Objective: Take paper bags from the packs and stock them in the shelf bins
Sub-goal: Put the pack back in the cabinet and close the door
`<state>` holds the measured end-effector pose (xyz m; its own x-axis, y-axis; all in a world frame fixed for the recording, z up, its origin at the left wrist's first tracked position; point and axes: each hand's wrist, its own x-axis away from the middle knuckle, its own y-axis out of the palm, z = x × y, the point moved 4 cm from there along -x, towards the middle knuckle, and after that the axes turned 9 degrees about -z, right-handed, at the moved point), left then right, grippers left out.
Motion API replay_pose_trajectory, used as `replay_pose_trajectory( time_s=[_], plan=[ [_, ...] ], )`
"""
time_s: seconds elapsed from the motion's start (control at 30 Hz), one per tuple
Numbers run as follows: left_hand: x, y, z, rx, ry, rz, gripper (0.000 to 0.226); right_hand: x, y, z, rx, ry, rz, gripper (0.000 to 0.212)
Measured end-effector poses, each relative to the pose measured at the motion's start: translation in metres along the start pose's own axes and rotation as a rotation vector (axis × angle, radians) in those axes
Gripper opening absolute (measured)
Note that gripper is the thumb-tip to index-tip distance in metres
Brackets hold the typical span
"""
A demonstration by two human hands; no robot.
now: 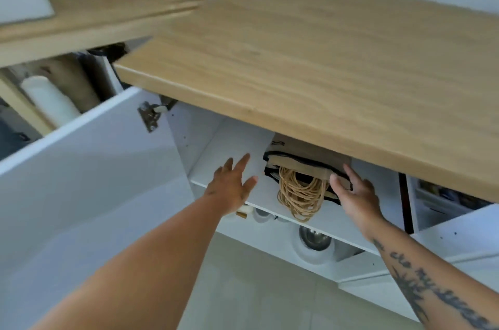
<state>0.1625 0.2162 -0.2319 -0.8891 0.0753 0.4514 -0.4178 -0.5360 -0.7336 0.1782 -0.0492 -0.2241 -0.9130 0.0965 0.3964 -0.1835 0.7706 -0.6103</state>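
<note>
A stack of brown paper bags (pixel 307 165) lies on its side on the white upper shelf (pixel 229 157) inside an open cabinet, tucked under the front edge of the wooden tabletop (pixel 310 60). The bags are plain kraft brown, packed flat against one another, and a black band or wrapper runs around the bundle near its open end. A small dark printed mark shows on the top bag toward the back. From the front of the stack a thick tangle of tan twisted-paper handles (pixel 299 194) spills out and hangs over the shelf's front edge.

The right hand (pixel 356 194) rests against the right front corner of the stack, fingers extended along the top and thumb on the front face, loosely cupping the bundle rather than closing round it. The left hand (pixel 232 184) is spread wide, fingers splayed, just left of the stack above the bare shelf and not touching the bags. The right forearm carries dark tattoos.

The white cabinet door (pixel 81 167) stands open at the left, its metal hinge (pixel 149 114) visible near the top. Below the shelf, a metal bowl (pixel 314 239) and some small pale items sit on a lower level, too blurred to name
</note>
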Motion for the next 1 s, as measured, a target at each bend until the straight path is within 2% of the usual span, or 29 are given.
replay_pose_trajectory(
  time_s=[0.1,0.3,0.5,0.6,0.73,0.83,0.93,1.0],
  plan=[
    [0.048,-0.003,-0.013,-0.011,-0.025,-0.047,0.065,0.043,0.007,-0.010,0.022,0.015,-0.042,0.061],
    [0.181,-0.033,-0.042,-0.273,-0.051,-0.131,0.071,0.146,0.032,-0.047,0.173,-0.040,-0.157,0.059],
    [0.284,-0.095,-0.067,-0.198,-0.125,0.071,0.072,0.212,0.069,-0.110,0.197,-0.260,-0.270,0.060],
    [0.321,-0.127,-0.088,-0.202,-0.168,0.203,0.072,0.222,0.082,-0.145,0.293,-0.374,-0.332,0.060],
    [0.364,-0.170,-0.133,-0.203,-0.284,0.378,0.069,0.212,0.067,-0.204,0.386,-0.581,-0.281,0.059],
    [0.396,-0.180,-0.179,-0.181,-0.473,0.330,0.071,0.190,0.042,-0.239,0.501,-0.666,-0.181,0.061],
    [0.424,-0.158,-0.218,-0.081,-0.611,0.212,0.070,0.164,0.015,-0.246,0.710,-0.589,-0.087,0.065],
    [0.435,-0.137,-0.230,0.012,-0.675,0.181,0.066,0.147,0.005,-0.237,0.869,-0.485,-0.106,0.068]
  ],
)
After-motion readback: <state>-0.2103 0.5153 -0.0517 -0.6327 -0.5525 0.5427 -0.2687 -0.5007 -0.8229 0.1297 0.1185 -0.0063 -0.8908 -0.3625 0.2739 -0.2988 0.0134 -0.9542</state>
